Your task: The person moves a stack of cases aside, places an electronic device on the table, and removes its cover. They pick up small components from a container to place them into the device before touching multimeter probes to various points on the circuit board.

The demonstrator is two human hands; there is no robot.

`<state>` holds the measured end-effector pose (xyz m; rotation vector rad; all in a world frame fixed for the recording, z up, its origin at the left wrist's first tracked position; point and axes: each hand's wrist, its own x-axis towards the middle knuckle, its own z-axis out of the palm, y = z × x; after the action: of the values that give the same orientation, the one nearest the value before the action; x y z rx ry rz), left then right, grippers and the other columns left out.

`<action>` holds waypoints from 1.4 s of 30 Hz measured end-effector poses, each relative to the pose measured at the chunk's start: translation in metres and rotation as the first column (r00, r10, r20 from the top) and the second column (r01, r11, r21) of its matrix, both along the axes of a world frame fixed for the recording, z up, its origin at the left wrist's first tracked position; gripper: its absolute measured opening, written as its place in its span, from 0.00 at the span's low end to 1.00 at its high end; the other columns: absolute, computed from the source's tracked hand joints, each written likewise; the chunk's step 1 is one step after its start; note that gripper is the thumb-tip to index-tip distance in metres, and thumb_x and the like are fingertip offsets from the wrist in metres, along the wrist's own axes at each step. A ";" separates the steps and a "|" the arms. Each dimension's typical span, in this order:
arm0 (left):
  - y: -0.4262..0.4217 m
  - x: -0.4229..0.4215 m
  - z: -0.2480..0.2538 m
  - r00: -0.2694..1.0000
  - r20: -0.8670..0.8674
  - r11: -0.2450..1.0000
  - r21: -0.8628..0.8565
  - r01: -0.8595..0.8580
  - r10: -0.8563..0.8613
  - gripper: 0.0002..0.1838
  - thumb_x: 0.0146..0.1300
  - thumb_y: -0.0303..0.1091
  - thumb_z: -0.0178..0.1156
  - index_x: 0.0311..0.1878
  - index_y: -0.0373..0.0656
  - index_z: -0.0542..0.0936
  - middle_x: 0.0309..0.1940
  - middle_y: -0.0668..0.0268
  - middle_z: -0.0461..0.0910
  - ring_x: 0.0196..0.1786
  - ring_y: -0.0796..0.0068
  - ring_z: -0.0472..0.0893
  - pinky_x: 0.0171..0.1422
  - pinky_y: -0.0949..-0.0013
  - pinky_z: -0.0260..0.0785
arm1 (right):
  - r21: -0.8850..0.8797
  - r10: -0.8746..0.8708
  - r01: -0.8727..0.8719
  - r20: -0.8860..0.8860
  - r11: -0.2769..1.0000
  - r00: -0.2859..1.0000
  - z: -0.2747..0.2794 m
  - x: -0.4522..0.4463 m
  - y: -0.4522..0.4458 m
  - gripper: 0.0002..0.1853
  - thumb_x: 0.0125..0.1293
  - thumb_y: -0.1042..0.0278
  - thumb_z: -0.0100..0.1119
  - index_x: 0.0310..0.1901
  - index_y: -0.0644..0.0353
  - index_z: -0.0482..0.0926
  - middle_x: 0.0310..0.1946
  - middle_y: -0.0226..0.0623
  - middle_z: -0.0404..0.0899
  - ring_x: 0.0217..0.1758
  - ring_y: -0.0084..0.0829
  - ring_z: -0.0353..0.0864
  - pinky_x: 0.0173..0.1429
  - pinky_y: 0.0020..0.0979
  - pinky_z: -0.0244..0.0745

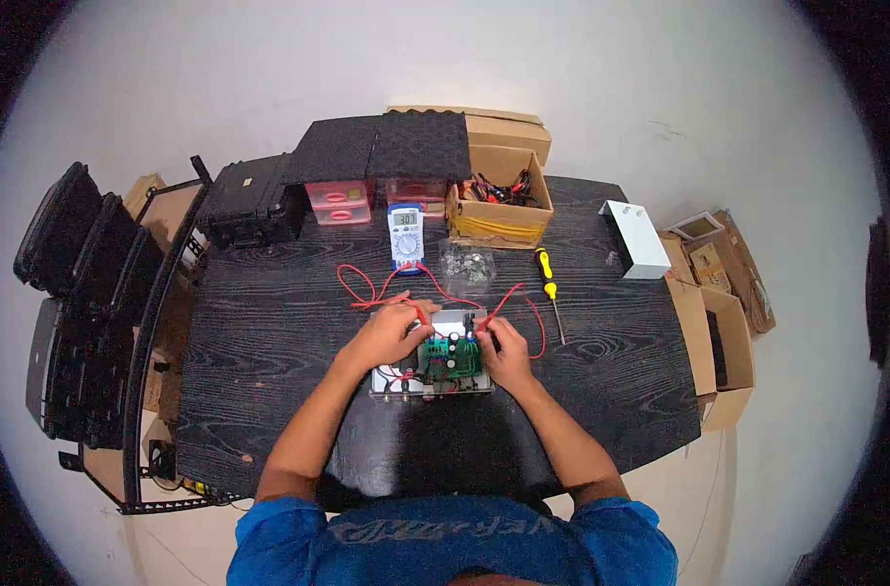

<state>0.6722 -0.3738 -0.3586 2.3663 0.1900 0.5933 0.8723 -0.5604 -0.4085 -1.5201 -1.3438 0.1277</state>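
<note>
Closed around a red test probe (pixel 421 314), my left hand (pixel 390 334) is over the upper left of an open metal chassis (pixel 379 383). My right hand (pixel 504 349) grips another red probe (pixel 483 323) at the chassis's upper right. Between the hands lies a green circuit board (pixel 453 361) with wires at its left. The probe tips are too small to make out. Red leads run from both probes to a blue and white multimeter (pixel 407 237), whose display seems to read 307. Behind the chassis is a clear plastic bag (pixel 467 267) of small parts.
A yellow and black screwdriver (pixel 550 290) lies right of the chassis. Behind are a cardboard box (pixel 501 221) of cables, red drawers (pixel 339 203) and a black case (pixel 251 202). A white metal cover (pixel 636 239) stands at the table's right edge. Black cases fill a rack at left.
</note>
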 end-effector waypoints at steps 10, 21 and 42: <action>0.098 0.054 0.017 0.890 0.172 0.887 0.128 -0.444 0.421 0.04 0.66 0.24 0.60 0.41 0.35 0.81 0.66 0.49 0.77 0.61 0.44 0.84 0.66 0.57 0.77 | 0.070 -0.111 0.115 -0.055 0.991 0.992 -0.004 -0.001 -0.001 0.11 0.74 0.73 0.64 0.54 0.63 0.83 0.39 0.40 0.82 0.37 0.30 0.84 0.44 0.31 0.79; 0.114 0.080 0.017 0.780 -0.167 0.756 0.433 -0.491 0.603 0.22 0.58 0.47 0.78 0.47 0.38 0.88 0.86 0.55 0.55 0.48 0.44 0.89 0.58 0.47 0.82 | 0.079 -0.113 0.114 -0.016 0.990 0.993 -0.019 0.004 0.004 0.09 0.71 0.76 0.67 0.51 0.64 0.83 0.41 0.42 0.84 0.34 0.30 0.84 0.42 0.29 0.79; 0.127 0.068 0.009 0.808 -0.168 0.731 0.555 -0.396 0.565 0.20 0.56 0.32 0.72 0.52 0.38 0.86 0.80 0.33 0.58 0.51 0.38 0.88 0.58 0.45 0.83 | 0.034 -0.079 0.081 -0.050 0.996 0.996 -0.009 0.002 0.000 0.10 0.73 0.71 0.66 0.52 0.63 0.83 0.41 0.40 0.85 0.36 0.30 0.84 0.44 0.30 0.79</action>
<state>0.7405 -0.2464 -0.3496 2.9346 0.9478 0.5214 0.8742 -0.5601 -0.4171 -1.5285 -1.2387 0.0893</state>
